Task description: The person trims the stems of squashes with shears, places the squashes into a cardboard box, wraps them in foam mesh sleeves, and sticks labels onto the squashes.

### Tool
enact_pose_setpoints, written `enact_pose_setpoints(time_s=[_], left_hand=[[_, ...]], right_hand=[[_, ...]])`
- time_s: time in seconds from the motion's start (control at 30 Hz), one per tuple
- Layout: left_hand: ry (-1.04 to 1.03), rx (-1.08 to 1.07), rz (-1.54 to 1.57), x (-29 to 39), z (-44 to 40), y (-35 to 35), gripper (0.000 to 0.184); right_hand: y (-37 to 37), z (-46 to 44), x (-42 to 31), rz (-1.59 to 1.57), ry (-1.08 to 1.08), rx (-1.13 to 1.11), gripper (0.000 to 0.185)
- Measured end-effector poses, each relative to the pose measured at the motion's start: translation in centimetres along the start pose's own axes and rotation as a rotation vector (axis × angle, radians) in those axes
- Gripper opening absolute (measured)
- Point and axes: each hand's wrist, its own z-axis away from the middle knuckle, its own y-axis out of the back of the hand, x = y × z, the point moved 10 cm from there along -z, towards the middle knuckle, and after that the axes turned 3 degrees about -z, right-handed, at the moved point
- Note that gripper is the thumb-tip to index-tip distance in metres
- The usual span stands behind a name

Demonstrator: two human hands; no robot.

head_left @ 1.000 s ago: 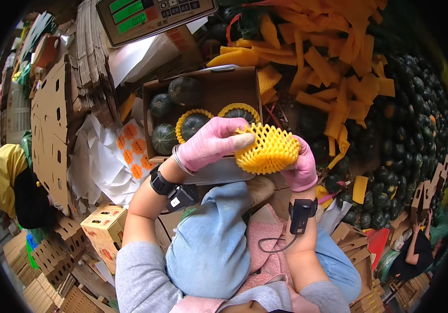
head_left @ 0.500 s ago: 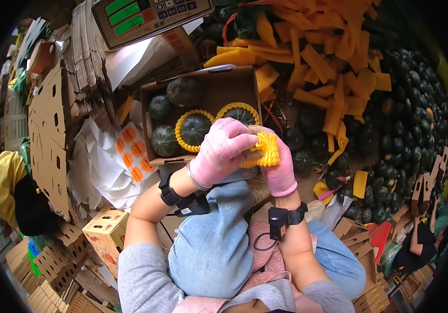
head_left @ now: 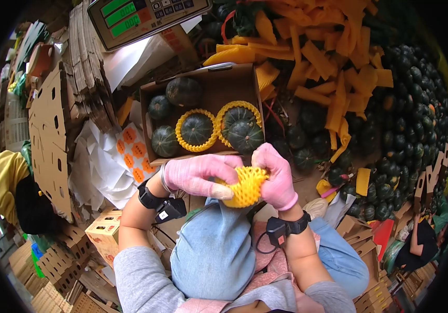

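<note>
Observed: both forearms angle inward over the denim-clad knee [head_left: 211,250], wrists converging. The left hand [head_left: 198,175] lies back-up, thumb and fingers gripping the yellow foam net [head_left: 248,189]; the right hand [head_left: 276,180], fingers curled, grasps its other side. Net sits between them, just on the near side of the open carton [head_left: 237,83] of dark green squashes [head_left: 197,129].

An open cardboard box [head_left: 226,86] carries dark green squashes [head_left: 183,92], two ringed by yellow foam nets [head_left: 197,148].
</note>
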Motion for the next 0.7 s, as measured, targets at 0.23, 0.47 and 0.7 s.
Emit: enact_pose_setpoints(time_s=[0.23, 0.47, 0.7], left_hand=[[0.228, 0.547, 0.623, -4.6, 1.6, 1.8, 0.031], [0.342, 0.567, -0.392, -2.5, 1.3, 5.4, 0.025], [0.097, 0.899, 0.011, -6.4, 1.8, 8.5, 0.026]], right_hand=[[-0.9, 5.2, 4.3, -0.474, -0.579, -0.389, 0.034], [4.9, 2.5, 4.0, 0.022, -0.246, 0.291, 0.015], [3.3, -3.5, 0.7, 0.577, 0.035, 0.418, 0.013]])
